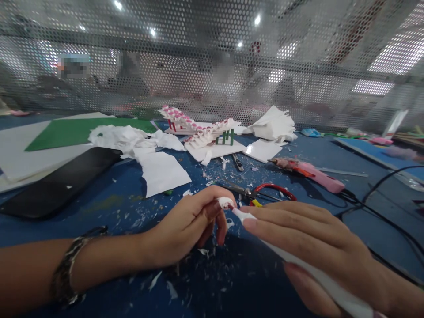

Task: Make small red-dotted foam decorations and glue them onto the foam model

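The left hand (185, 225) is curled, its thumb and forefinger closed in a pinch on a small rounded white piece with a reddish-pink middle (225, 202); the other fingers hang loosely bent beneath. The right hand (304, 234) reaches in from the right with its fingers long and nearly straight, and has hold of a slim white strip-like object (281, 251) that runs back under the palm. The strip's narrow, pinkish end meets the small piece or stops just beside it; I cannot tell which.

The likeliest trouble is at that meeting point. The piece is tiny and mostly covered by fingertips, so too firm a pinch could crush or bend it, and too light a one could let it drop among the white paper shavings (154, 280) on the blue table (126, 221), where it would be hard to pick out. The strip's end is free past the fingertips, so a small wobble of the right hand could push it off its mark.

Just beyond the hands lie red-handled scissors (247, 193); a forward slip could bring knuckles against them. Farther right, a pink tool with a pointed tip (311, 175) trails a black cord (351, 195); a forearm catching that cord could drag the tool. The white stepped model dotted with pink (205, 134) stands on the far side, well apart from the hands.
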Action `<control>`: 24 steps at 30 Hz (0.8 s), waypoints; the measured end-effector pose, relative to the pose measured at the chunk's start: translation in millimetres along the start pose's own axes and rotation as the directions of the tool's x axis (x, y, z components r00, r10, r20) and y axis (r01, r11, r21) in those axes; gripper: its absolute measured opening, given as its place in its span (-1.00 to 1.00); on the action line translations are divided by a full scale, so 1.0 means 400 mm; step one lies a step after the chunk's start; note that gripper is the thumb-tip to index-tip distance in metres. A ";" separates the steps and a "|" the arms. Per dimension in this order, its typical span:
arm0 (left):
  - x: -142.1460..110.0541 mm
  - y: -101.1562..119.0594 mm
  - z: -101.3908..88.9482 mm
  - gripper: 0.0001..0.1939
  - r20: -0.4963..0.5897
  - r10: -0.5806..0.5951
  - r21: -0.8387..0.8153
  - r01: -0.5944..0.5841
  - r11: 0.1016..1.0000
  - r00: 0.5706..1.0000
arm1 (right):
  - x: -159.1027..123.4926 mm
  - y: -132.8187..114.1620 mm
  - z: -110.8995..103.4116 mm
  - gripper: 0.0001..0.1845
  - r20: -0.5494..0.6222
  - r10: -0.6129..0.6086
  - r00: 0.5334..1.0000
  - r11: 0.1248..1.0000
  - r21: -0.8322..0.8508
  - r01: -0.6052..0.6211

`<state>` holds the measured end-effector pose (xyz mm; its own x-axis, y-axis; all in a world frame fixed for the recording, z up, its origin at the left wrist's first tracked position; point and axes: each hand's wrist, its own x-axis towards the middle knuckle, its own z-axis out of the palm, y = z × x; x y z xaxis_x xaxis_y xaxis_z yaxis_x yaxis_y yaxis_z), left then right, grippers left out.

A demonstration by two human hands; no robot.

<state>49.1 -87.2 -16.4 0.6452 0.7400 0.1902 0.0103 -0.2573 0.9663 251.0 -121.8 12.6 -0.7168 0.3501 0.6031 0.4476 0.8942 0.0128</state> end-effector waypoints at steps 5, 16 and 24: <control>0.000 -0.002 0.001 -0.79 -0.002 -0.004 -0.013 0.003 1.000 1.000 | -0.004 -0.002 0.006 -0.63 -0.047 0.029 0.998 0.999 0.016 -0.028; 0.002 -0.004 0.001 -0.82 0.031 0.039 -0.022 -0.039 0.999 0.999 | 0.019 -0.001 -0.001 -0.68 -0.044 -0.002 0.999 0.998 0.058 0.005; -0.013 -0.007 -0.001 -0.81 -0.009 0.195 0.306 -0.183 0.934 0.981 | 0.009 -0.009 -0.004 -0.66 -0.044 0.021 0.999 0.992 0.124 -0.016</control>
<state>45.4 -89.9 -19.8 0.6282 0.6811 0.3762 0.1254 -0.5658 0.8150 247.7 -124.1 15.9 -0.6827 0.3563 0.6380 0.3887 0.9164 -0.0958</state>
